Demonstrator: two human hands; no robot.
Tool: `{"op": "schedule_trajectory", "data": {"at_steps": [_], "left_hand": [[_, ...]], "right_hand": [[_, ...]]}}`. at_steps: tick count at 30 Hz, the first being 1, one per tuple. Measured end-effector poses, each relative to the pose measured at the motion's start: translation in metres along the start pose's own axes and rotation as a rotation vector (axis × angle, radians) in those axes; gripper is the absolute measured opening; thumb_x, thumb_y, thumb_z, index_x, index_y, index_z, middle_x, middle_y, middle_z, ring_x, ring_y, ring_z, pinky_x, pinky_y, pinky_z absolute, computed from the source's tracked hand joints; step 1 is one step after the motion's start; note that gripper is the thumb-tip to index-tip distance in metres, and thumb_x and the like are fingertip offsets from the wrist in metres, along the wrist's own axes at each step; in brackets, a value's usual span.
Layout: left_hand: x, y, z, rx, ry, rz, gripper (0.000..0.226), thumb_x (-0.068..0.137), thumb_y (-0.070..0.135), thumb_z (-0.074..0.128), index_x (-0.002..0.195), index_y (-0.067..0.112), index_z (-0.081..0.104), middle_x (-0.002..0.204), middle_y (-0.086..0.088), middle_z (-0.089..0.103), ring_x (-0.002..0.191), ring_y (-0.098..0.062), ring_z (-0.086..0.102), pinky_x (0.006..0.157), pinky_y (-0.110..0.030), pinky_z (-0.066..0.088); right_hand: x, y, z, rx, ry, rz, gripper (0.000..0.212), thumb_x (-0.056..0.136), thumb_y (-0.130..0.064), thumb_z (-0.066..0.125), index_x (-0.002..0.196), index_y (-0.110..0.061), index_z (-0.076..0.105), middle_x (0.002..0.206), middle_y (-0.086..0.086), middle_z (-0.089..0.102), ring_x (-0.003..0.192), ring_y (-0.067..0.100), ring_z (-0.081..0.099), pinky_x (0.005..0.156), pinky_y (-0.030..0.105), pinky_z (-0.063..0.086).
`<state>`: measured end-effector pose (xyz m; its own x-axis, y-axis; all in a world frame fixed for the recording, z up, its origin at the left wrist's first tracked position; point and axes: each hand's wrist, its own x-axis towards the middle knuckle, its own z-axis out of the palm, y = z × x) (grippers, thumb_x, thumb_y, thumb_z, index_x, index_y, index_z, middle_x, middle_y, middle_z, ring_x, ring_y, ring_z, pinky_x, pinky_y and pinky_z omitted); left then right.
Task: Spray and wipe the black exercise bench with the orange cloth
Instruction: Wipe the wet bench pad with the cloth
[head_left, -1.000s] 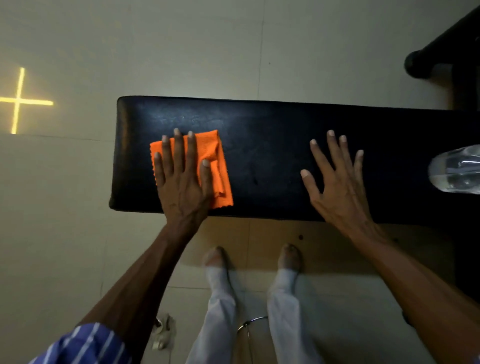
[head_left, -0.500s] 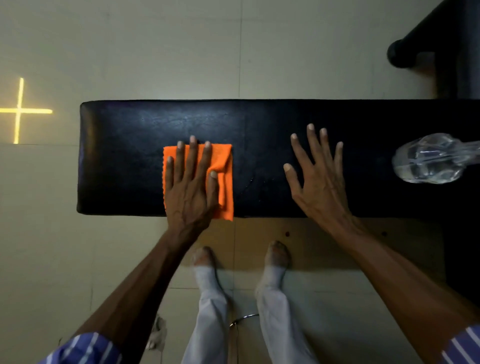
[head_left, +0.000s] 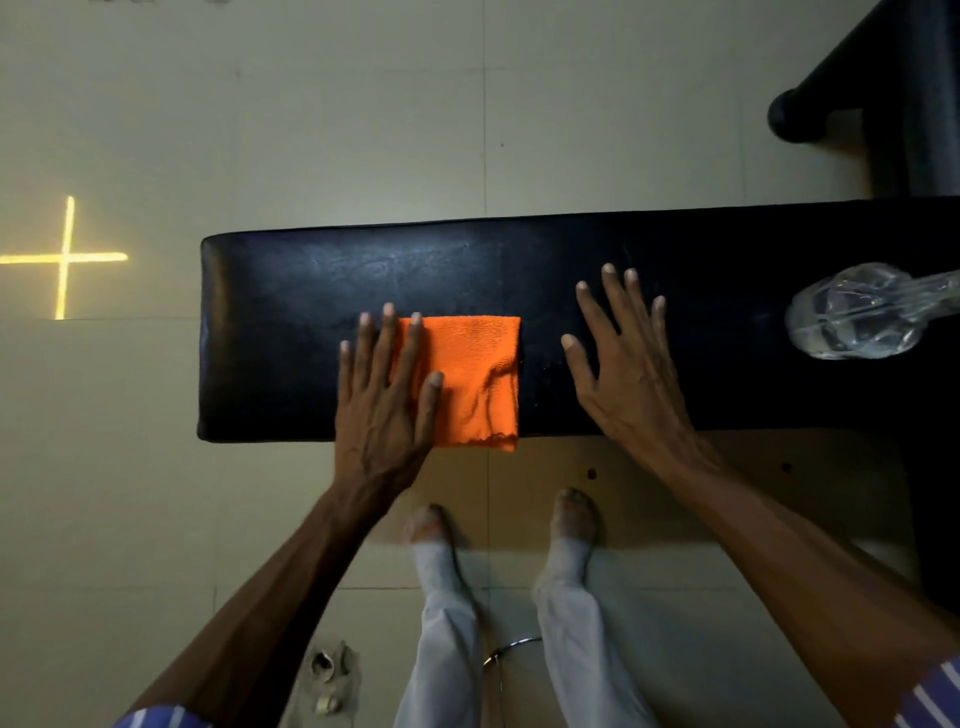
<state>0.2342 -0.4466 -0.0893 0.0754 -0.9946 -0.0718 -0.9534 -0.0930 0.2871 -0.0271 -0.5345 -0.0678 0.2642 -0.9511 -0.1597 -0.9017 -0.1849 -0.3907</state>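
A yellow cross of light (head_left: 63, 256) lay on the tiled floor (head_left: 363, 130) at the far left, well apart from the black exercise bench (head_left: 291, 332), whose long axis ran left to right across the view, its rounded end pointing left and its other end passing out of sight at the right edge. On this worktop the left hand (head_left: 387, 400) lay flat, its fingers (head_left: 385, 338) straight and spread, pressing the left part of the orange cloth (head_left: 475, 379) and clutching nothing. The cloth sat folded into a rough rectangle near the middle of the visible pad, its near edge just overhanging the front rim. Just beside it, the right hand (head_left: 623, 374) rested palm down on the bare pad with its fingers straight and released, apparently bracing. Farther right, a clear spray bottle (head_left: 857, 312) lay on its side on the worktop, its neck pointing right. Judging from that, spraying looked done and wiping was in progress. Faint sheen showed on the pad, but whether the left end was already wiped could not be told, and the stretch under the right hand and towards the bottle probably remained. 2 feet (head_left: 571, 512) stood on the floor below.
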Motion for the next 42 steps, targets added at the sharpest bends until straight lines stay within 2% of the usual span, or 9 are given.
{"op": "schedule_trajectory", "data": {"at_steps": [6,10,16,23,29,33,36,38,42], "left_hand": [[-0.001,-0.076,-0.030,0.019,-0.025,-0.098,0.063,0.109,0.043,0.030,0.166,0.017,0.022,0.175,-0.008,0.012,0.163,-0.029,0.004,0.132,-0.052,0.008],[0.005,-0.101,-0.030,0.011,-0.066,-0.044,0.063,0.109,0.045,0.027,0.166,0.021,0.019,0.176,-0.006,0.009,0.163,-0.028,0.001,0.132,-0.050,0.006],[0.009,-0.100,-0.026,-0.002,-0.049,0.027,0.061,0.111,0.043,0.029,0.166,0.021,0.018,0.176,-0.007,0.008,0.164,-0.025,0.000,0.133,-0.048,0.005],[0.028,-0.074,-0.012,-0.032,-0.074,0.174,0.062,0.111,0.044,0.030,0.167,0.022,0.016,0.176,-0.006,0.005,0.164,-0.026,-0.002,0.132,-0.053,0.007],[0.031,-0.059,-0.004,0.040,-0.101,0.230,0.062,0.111,0.044,0.030,0.167,0.022,0.015,0.176,-0.007,0.004,0.163,-0.029,-0.002,0.131,-0.056,0.007],[0.028,-0.057,0.003,0.074,-0.080,0.212,0.062,0.111,0.045,0.024,0.167,0.023,0.009,0.176,-0.006,-0.002,0.163,-0.027,-0.006,0.131,-0.056,0.006],[0.028,-0.058,0.002,0.064,-0.071,0.218,0.061,0.111,0.044,0.023,0.167,0.024,0.010,0.177,-0.005,0.000,0.163,-0.027,-0.005,0.132,-0.055,0.005],[0.028,-0.056,-0.002,0.049,-0.082,0.209,0.061,0.111,0.044,0.024,0.167,0.023,0.013,0.176,-0.005,0.002,0.163,-0.027,-0.004,0.132,-0.055,0.004],[0.031,-0.045,-0.011,0.028,-0.106,0.209,0.061,0.111,0.042,0.025,0.167,0.021,0.016,0.176,-0.007,0.004,0.163,-0.027,-0.002,0.132,-0.055,0.005]], "right_hand": [[-0.009,-0.093,0.030,0.159,0.139,-0.150,0.055,0.109,-0.025,0.053,0.159,-0.004,0.043,0.172,0.020,0.029,0.164,0.036,0.019,0.134,0.056,0.014],[-0.008,-0.139,0.073,0.068,0.096,-0.276,0.058,0.109,-0.030,0.052,0.162,-0.009,0.040,0.173,0.018,0.028,0.163,0.038,0.021,0.132,0.060,0.017],[-0.009,-0.111,0.098,-0.187,0.119,-0.270,0.060,0.113,-0.049,0.033,0.169,-0.027,0.024,0.179,0.005,0.016,0.166,0.028,0.012,0.133,0.058,0.010],[0.002,-0.104,0.085,-0.223,0.275,0.237,0.060,0.113,-0.049,0.026,0.169,-0.030,0.019,0.179,0.006,0.012,0.167,0.030,0.009,0.133,0.059,0.005],[-0.046,-0.071,0.081,-0.261,0.086,-0.176,0.062,0.113,-0.049,0.031,0.170,-0.031,0.012,0.180,0.002,0.006,0.167,0.026,0.004,0.132,0.060,0.012],[-0.019,-0.032,0.051,-0.266,0.159,0.074,0.060,0.114,-0.048,0.027,0.170,-0.030,0.018,0.180,0.003,0.010,0.167,0.027,0.008,0.133,0.057,0.011],[-0.002,-0.058,0.059,-0.221,0.264,0.283,0.059,0.114,-0.044,0.027,0.169,-0.025,0.020,0.179,0.008,0.013,0.166,0.032,0.009,0.133,0.058,0.010],[-0.012,-0.081,0.076,-0.215,0.279,0.253,0.060,0.114,-0.042,0.028,0.170,-0.023,0.018,0.179,0.008,0.012,0.166,0.032,0.009,0.133,0.057,0.011],[-0.044,-0.076,0.082,-0.235,0.146,-0.032,0.061,0.114,-0.043,0.031,0.170,-0.024,0.015,0.180,0.006,0.010,0.167,0.029,0.006,0.132,0.057,0.015]]}}
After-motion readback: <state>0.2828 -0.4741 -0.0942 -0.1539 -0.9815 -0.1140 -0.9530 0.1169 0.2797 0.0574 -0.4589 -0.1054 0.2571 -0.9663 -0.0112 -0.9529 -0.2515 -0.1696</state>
